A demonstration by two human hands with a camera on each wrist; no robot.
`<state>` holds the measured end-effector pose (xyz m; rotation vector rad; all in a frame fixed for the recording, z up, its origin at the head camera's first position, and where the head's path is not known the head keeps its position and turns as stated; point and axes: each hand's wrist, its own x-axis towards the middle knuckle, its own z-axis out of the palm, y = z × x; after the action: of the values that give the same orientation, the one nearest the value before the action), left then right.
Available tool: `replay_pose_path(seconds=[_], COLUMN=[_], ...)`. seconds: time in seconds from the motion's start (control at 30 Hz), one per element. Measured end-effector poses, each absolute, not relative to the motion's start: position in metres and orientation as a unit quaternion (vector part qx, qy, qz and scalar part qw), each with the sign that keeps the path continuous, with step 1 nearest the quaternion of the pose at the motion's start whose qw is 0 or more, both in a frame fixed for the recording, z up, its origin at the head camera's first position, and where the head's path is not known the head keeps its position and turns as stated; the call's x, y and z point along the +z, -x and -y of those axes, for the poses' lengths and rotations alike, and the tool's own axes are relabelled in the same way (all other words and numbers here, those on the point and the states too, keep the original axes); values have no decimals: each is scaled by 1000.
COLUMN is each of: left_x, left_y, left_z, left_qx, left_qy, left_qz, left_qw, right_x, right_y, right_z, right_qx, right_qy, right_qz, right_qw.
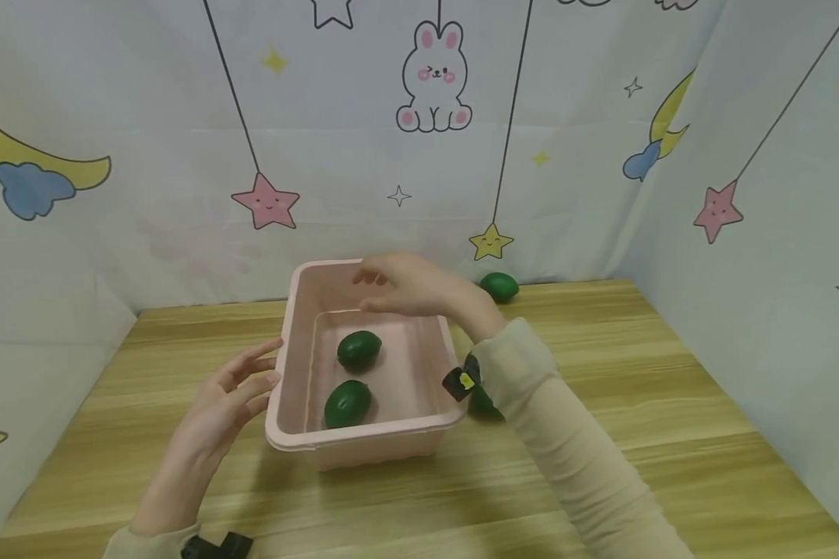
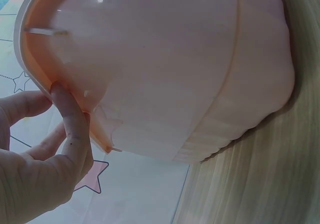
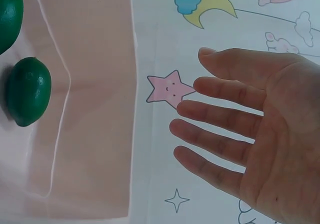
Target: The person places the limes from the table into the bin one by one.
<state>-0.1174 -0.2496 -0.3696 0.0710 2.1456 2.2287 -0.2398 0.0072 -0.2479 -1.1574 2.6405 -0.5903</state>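
Light wooden plank tabletop (image 1: 601, 404) is carrying everything, with a pale printed cloth backdrop (image 1: 363, 116) of stars, moons and a rabbit closing it in on 3 sides.

Pale pink rectangular plastic bin (image 1: 419, 419) is sitting near the middle of the tabletop, open side up. In the left wrist view its outer wall (image 2: 200, 74) is filling most of the picture.

Right arm in a beige long sleeve (image 1: 573, 442) is crossing over the bin's right rim, a small black clip with a yellow mark (image 1: 461, 380) riding at the cuff.

Right hand (image 1: 405, 283) is hovering above the far end of the bin, palm down. The right wrist view is showing that hand (image 3: 260, 139) with fingers straight and spread apart, gripping nothing.

Left hand (image 1: 234, 396) is resting at the bin's left rim, fingers extended. The left wrist view is showing a fingertip of this hand (image 2: 45, 149) touching the underside of the rim lip, not curled round it.

2 dark green lime-shaped fruits are lying inside the bin, apart from each other: a farther one (image 1: 359, 348) and a nearer one (image 1: 347, 404).

A 3rd green fruit (image 1: 499, 286) is lying on the tabletop by the backdrop, behind the right hand. A 4th green fruit (image 1: 482, 401) is lying just beside the bin's right wall, mostly hidden by the sleeve.
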Motion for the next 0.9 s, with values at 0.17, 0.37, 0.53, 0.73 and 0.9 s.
replay_pose_path(seconds=[0.17,0.37,0.53,0.73,0.9], left_x=[-369,-370,-370,-370,-369], left_y=[117,117,117,117,117], left_z=[249,249,249,250,250], left_qx=[718,719,722,720,719], left_qy=[-23,-23,-29,-33,-30], left_qz=[-695,-694,-691,-693,-694], left_qw=[23,23,23,24,25], right_x=[-248,-248,-248,-248,-250], right_y=[240,236,230,223,217], right_z=[-16,-28,-39,-46,-51], right_qx=[-209,-212,-216,-212,-222], right_qy=[395,400,403,401,396], right_qz=[-891,-890,-889,-891,-891], right_qw=[85,51,30,22,9])
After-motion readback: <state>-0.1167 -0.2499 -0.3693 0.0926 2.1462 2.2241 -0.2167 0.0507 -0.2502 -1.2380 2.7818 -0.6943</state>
